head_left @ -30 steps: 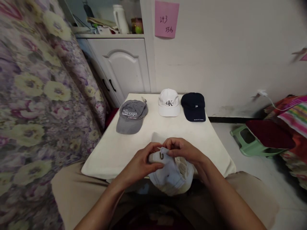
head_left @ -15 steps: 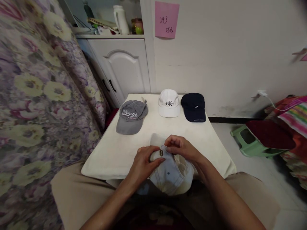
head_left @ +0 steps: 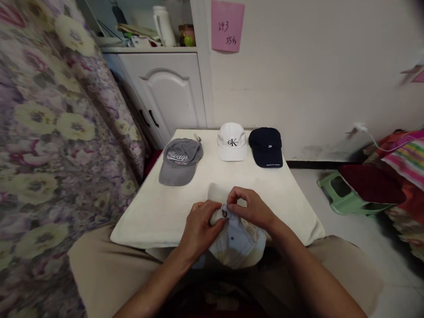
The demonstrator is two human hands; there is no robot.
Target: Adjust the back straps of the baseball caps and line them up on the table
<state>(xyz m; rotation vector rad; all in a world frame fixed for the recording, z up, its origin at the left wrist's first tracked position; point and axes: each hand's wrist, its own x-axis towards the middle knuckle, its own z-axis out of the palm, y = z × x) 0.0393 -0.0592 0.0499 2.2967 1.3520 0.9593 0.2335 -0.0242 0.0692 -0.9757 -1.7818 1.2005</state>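
A pale denim baseball cap (head_left: 233, 243) is held at the table's near edge, its back strap facing up. My left hand (head_left: 202, 225) pinches the strap beside a small metal buckle (head_left: 224, 213). From the other side, the fingertips of my right hand (head_left: 250, 206) grip the strap's end by the buckle. Part of the cap's opening is hidden behind my right hand. Farther back lie a grey cap (head_left: 180, 162) with white lettering, a white cap (head_left: 232, 142) marked CK and a navy cap (head_left: 266, 148).
The caps lie on a table with a cream cover (head_left: 149, 221). A white cabinet (head_left: 168, 92) and wall stand behind it. A floral curtain (head_left: 49, 154) hangs on the left. On the right is a green stool (head_left: 341, 198) with a dark red top.
Both hands keep hold of the denim cap's strap. The cap and buckle have tilted slightly, and my fingers have shifted a little around the buckle. The other caps rest where they were.
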